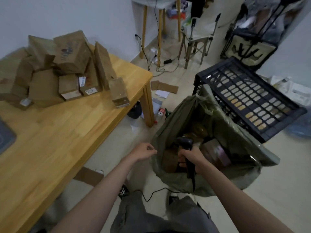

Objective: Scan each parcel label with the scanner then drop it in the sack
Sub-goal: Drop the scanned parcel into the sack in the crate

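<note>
Parcels (67,69) sit heaped at the far end of the wooden counter (70,125), one small box (119,93) near its edge. On the floor beside it, the green sack (210,148) gapes open against a black crate (249,98), boxes inside. The right hand (190,158) grips the scanner (186,153) over the opening; the left hand (143,151) pinches the sack's rim.

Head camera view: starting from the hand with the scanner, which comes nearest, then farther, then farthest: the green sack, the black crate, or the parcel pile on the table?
1. Green sack, directly beneath the right hand.
2. Black crate, behind the sack, to the right.
3. Parcel pile, far left on the wooden table.
</note>
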The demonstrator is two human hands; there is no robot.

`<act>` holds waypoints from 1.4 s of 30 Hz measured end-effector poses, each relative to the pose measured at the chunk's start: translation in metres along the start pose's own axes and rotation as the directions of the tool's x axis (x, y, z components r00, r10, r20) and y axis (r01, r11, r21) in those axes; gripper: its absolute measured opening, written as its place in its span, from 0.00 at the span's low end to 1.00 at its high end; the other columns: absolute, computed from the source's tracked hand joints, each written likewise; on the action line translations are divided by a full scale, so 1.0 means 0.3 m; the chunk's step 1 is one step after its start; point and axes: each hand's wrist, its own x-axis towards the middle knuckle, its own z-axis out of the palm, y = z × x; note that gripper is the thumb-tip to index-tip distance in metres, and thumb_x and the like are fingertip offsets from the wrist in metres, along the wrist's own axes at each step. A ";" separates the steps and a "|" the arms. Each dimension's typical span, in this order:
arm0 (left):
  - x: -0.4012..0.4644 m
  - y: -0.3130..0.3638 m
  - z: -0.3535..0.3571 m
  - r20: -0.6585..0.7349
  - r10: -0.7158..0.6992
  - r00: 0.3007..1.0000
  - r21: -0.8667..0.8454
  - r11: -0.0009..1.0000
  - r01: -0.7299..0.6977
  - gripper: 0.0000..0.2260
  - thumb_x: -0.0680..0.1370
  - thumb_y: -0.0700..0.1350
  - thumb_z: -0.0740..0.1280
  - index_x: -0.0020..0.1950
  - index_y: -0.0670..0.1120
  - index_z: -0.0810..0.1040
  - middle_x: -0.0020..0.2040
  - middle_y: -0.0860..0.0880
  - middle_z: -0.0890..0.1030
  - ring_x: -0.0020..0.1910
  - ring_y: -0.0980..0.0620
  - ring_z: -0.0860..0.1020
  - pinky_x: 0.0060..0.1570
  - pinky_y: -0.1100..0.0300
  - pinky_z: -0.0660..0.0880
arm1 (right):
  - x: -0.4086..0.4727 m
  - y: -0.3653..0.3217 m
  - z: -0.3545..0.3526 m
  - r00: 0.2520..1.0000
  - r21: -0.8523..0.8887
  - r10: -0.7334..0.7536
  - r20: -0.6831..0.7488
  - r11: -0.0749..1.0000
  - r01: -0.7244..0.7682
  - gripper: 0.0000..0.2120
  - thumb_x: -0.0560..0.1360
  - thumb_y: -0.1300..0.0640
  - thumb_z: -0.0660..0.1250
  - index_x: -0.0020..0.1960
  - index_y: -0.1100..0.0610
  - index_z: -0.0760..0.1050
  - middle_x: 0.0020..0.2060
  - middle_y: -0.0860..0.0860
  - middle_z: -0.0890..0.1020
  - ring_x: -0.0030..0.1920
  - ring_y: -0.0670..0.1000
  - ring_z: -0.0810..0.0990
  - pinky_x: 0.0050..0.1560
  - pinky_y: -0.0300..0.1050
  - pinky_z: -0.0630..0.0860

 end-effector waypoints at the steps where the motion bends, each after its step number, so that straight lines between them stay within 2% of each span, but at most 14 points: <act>1: 0.026 -0.018 0.007 0.015 -0.008 1.000 0.002 1.000 0.008 0.17 0.80 0.54 0.67 0.65 0.47 0.79 0.63 0.49 0.78 0.59 0.51 0.76 0.52 0.60 0.70 | 0.018 0.025 0.020 1.000 0.016 0.027 -0.012 1.000 -0.026 0.05 0.78 0.66 0.68 0.53 0.61 0.76 0.41 0.59 0.81 0.43 0.60 0.84 0.44 0.55 0.84; 7: 0.268 -0.163 0.104 0.106 -0.069 0.992 -0.018 0.997 0.071 0.14 0.79 0.51 0.67 0.61 0.45 0.81 0.61 0.47 0.80 0.60 0.47 0.77 0.58 0.58 0.73 | 0.167 0.234 0.156 0.982 0.178 0.175 -0.073 0.971 -0.160 0.14 0.75 0.63 0.71 0.60 0.62 0.76 0.51 0.63 0.81 0.45 0.65 0.85 0.45 0.59 0.85; 10: 0.392 -0.243 0.174 0.160 -0.100 0.982 -0.029 0.994 0.106 0.12 0.80 0.46 0.68 0.59 0.41 0.82 0.60 0.45 0.81 0.61 0.46 0.78 0.58 0.58 0.73 | 0.241 0.356 0.237 0.967 0.242 0.237 -0.094 0.948 -0.209 0.14 0.73 0.58 0.73 0.55 0.61 0.76 0.43 0.60 0.81 0.39 0.60 0.83 0.40 0.54 0.83; 14: 0.544 -0.322 0.249 0.241 -0.142 0.960 -0.030 0.988 0.154 0.12 0.81 0.44 0.66 0.62 0.40 0.80 0.64 0.42 0.79 0.62 0.45 0.77 0.60 0.58 0.72 | 0.348 0.477 0.333 0.944 0.373 0.322 -0.077 0.887 -0.272 0.02 0.79 0.67 0.65 0.49 0.63 0.73 0.33 0.58 0.75 0.33 0.57 0.77 0.35 0.47 0.76; 16: 0.603 -0.348 0.279 0.274 -0.177 0.945 -0.062 0.978 0.201 0.15 0.83 0.44 0.63 0.67 0.40 0.76 0.67 0.43 0.76 0.60 0.49 0.74 0.51 0.65 0.70 | 0.398 0.516 0.369 0.937 0.413 0.344 -0.063 0.864 -0.289 0.02 0.79 0.64 0.67 0.49 0.62 0.74 0.38 0.59 0.80 0.40 0.62 0.84 0.43 0.53 0.82; 18: 0.651 -0.377 0.312 0.286 -0.225 0.932 -0.124 0.955 0.268 0.17 0.83 0.46 0.63 0.71 0.43 0.74 0.70 0.46 0.73 0.64 0.48 0.72 0.53 0.65 0.68 | 0.428 0.546 0.398 0.933 0.449 0.356 -0.044 0.842 -0.300 0.04 0.79 0.62 0.69 0.51 0.57 0.75 0.45 0.58 0.82 0.51 0.67 0.85 0.55 0.58 0.83; 22: 0.734 -0.439 0.387 0.240 -0.288 0.927 -0.258 0.902 0.347 0.17 0.83 0.47 0.63 0.71 0.45 0.74 0.71 0.47 0.73 0.70 0.47 0.70 0.62 0.58 0.67 | 0.466 0.611 0.433 0.936 0.454 0.351 -0.009 0.836 -0.309 0.10 0.78 0.62 0.70 0.58 0.59 0.77 0.49 0.56 0.81 0.47 0.60 0.81 0.48 0.50 0.81; 26: 0.788 -0.481 0.445 0.070 -0.320 0.945 -0.390 0.863 0.321 0.08 0.80 0.42 0.67 0.56 0.49 0.83 0.63 0.47 0.80 0.62 0.47 0.78 0.64 0.55 0.74 | 0.495 0.653 0.444 0.946 0.459 0.322 -0.030 0.845 -0.273 0.08 0.77 0.62 0.71 0.56 0.60 0.77 0.39 0.54 0.76 0.39 0.52 0.75 0.39 0.45 0.74; 31: 0.758 -0.464 0.427 -0.076 -0.299 0.951 -0.389 0.887 0.248 0.20 0.76 0.32 0.68 0.34 0.55 0.85 0.50 0.50 0.85 0.54 0.49 0.82 0.59 0.57 0.78 | 0.483 0.651 0.449 0.935 0.379 0.319 -0.155 0.893 -0.242 0.14 0.73 0.58 0.74 0.57 0.57 0.79 0.45 0.52 0.83 0.47 0.52 0.79 0.46 0.46 0.73; 33: 0.727 -0.456 0.394 -0.086 -0.308 0.948 -0.405 0.880 0.249 0.23 0.74 0.31 0.69 0.27 0.56 0.83 0.49 0.48 0.86 0.52 0.48 0.83 0.58 0.54 0.80 | 0.457 0.652 0.426 0.922 0.374 0.337 -0.191 0.893 -0.249 0.20 0.67 0.53 0.74 0.56 0.58 0.79 0.40 0.52 0.81 0.42 0.53 0.78 0.42 0.46 0.73; 35: 0.666 -0.411 0.334 -0.076 -0.301 0.951 -0.433 0.869 0.240 0.19 0.75 0.31 0.69 0.32 0.53 0.84 0.49 0.46 0.85 0.46 0.49 0.83 0.54 0.54 0.81 | 0.428 0.654 0.387 0.913 0.348 0.342 -0.221 0.903 -0.254 0.23 0.62 0.49 0.74 0.54 0.59 0.79 0.38 0.56 0.80 0.40 0.57 0.79 0.41 0.53 0.76; 37: 0.584 -0.339 0.261 -0.068 -0.278 0.958 -0.479 0.852 0.213 0.12 0.76 0.31 0.68 0.41 0.45 0.85 0.48 0.44 0.84 0.38 0.52 0.82 0.44 0.60 0.82 | 0.333 0.542 0.346 0.913 0.289 0.315 -0.259 0.927 -0.238 0.16 0.65 0.53 0.74 0.51 0.57 0.79 0.42 0.61 0.84 0.44 0.60 0.82 0.48 0.59 0.81; 39: 0.493 -0.260 0.180 -0.072 -0.240 0.968 -0.507 0.844 0.171 0.09 0.76 0.31 0.68 0.47 0.40 0.85 0.48 0.43 0.84 0.38 0.53 0.81 0.38 0.65 0.81 | 0.236 0.425 0.303 0.919 0.264 0.264 -0.293 0.946 -0.188 0.08 0.72 0.60 0.73 0.51 0.56 0.79 0.41 0.57 0.85 0.42 0.56 0.83 0.48 0.53 0.82; 42: 0.343 -0.126 0.043 -0.095 -0.159 0.983 -0.536 0.840 0.084 0.08 0.77 0.32 0.68 0.48 0.43 0.85 0.50 0.45 0.84 0.40 0.55 0.81 0.43 0.63 0.82 | 0.127 0.276 0.238 0.952 0.271 0.160 -0.259 0.959 -0.087 0.07 0.77 0.64 0.70 0.54 0.58 0.78 0.36 0.53 0.85 0.36 0.51 0.83 0.40 0.43 0.81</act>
